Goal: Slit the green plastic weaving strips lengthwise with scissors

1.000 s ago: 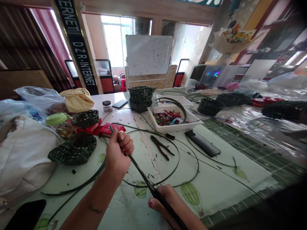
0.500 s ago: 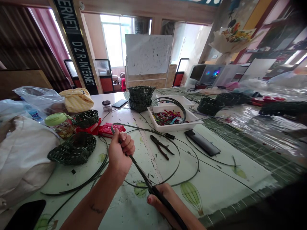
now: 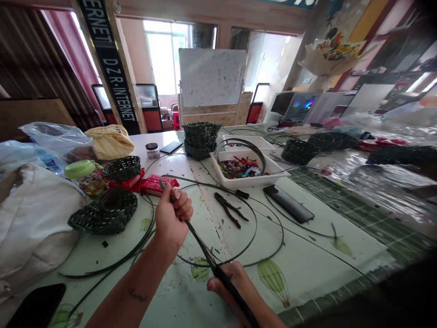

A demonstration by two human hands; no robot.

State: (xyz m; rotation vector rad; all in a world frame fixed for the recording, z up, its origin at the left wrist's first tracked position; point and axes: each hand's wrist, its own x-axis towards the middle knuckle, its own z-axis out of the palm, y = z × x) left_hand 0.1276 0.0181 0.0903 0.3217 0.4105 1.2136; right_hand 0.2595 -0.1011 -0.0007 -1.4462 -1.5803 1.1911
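Observation:
My left hand [image 3: 173, 214] is closed in a fist above the table around a dark green flat strip [image 3: 194, 233]. The strip's narrow end sticks up past the thumb. From the fist it slants down toward my right hand [image 3: 230, 284], which is closed around a long, dark, band-like piece in line with it. A greyish, blade-like edge shows just ahead of the right hand; I cannot tell whether it is a tool or part of the strip. Beyond my hands, pliers [image 3: 229, 210] with dark handles lie beside loose loops of thin dark strip [image 3: 256, 228].
Woven dark baskets stand at left [image 3: 105, 212], at the back [image 3: 201, 139] and at right [image 3: 297, 151]. A white tray [image 3: 235, 183] holds colourful bits and a coiled strip. A black, phone-like slab [image 3: 290, 205] lies at right. A jar [image 3: 83, 175] and bags [image 3: 37, 223] crowd the left.
My right hand has shifted very slightly left and toward me along the dark piece. The left fist stays almost where it was, still holding the strip.

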